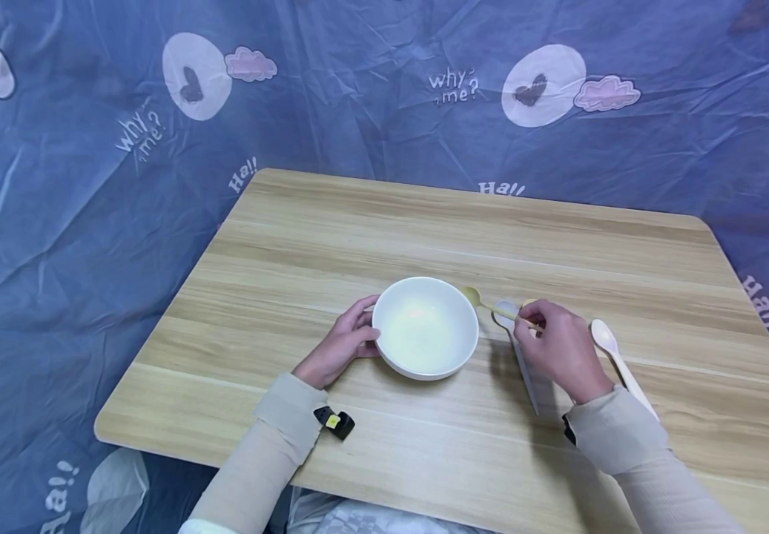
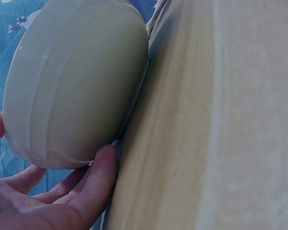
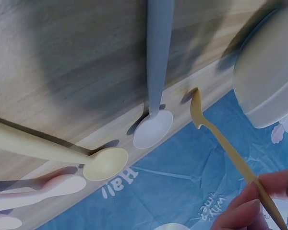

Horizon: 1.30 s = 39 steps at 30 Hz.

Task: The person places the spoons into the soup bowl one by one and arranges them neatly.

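A white bowl (image 1: 426, 326) stands upright on the wooden table, nothing visible inside it. My left hand (image 1: 342, 337) holds it from the left, thumb at the rim and fingers against the outer wall, low near the tabletop in the left wrist view. Just right of the bowl, my right hand (image 1: 560, 348) pinches a mustard-yellow spoon (image 3: 233, 155) by its handle. That spoon's head points toward the bowl and overlaps its right rim in the head view. Under the right hand lies a grey spoon (image 3: 158, 62), with a pale yellow spoon (image 3: 105, 164) beside it.
To the right of my right hand lies a white spoon (image 1: 618, 360). In the right wrist view, the tip of another pale spoon (image 3: 5, 222) shows at the lower left. The wooden table (image 1: 331, 222) ends at a blue printed cloth (image 1: 357, 96) behind it.
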### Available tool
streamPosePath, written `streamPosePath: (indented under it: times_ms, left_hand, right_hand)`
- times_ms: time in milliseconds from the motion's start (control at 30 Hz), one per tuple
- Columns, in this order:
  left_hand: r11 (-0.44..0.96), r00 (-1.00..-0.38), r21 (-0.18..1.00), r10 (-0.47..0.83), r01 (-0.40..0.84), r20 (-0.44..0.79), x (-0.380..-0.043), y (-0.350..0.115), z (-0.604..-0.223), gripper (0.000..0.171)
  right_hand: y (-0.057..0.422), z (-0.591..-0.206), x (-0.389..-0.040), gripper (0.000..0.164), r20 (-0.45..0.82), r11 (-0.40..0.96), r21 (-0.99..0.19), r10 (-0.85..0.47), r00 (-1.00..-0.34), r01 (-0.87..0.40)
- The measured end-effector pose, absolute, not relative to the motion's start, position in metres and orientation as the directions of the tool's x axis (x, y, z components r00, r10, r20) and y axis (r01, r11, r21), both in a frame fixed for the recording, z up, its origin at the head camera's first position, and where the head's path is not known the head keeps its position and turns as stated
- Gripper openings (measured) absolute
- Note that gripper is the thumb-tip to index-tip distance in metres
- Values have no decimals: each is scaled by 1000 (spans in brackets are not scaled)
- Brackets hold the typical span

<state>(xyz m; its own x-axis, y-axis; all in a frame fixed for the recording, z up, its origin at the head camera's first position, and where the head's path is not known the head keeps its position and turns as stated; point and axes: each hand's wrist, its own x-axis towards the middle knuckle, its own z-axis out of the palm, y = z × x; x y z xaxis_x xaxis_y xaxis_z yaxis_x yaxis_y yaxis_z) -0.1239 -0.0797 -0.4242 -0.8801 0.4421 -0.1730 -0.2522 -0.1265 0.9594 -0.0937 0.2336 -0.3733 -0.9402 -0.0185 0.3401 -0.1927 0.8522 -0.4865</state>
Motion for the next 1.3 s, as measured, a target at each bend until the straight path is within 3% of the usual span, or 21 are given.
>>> streamPosePath:
  times_ms: [333,1300]
  left_hand:
    - [-125,-880,958,441,-257,-178,-124,-80,-424,66]
    - [-120,-884,960,430,-255,-181,-123,-79,-423,67]
  right_hand:
    - [236,-371,-95,10,407,844,-496,21,-913,-202]
    - [242,-344,-89,9,425,789,-603,194,-884,-117]
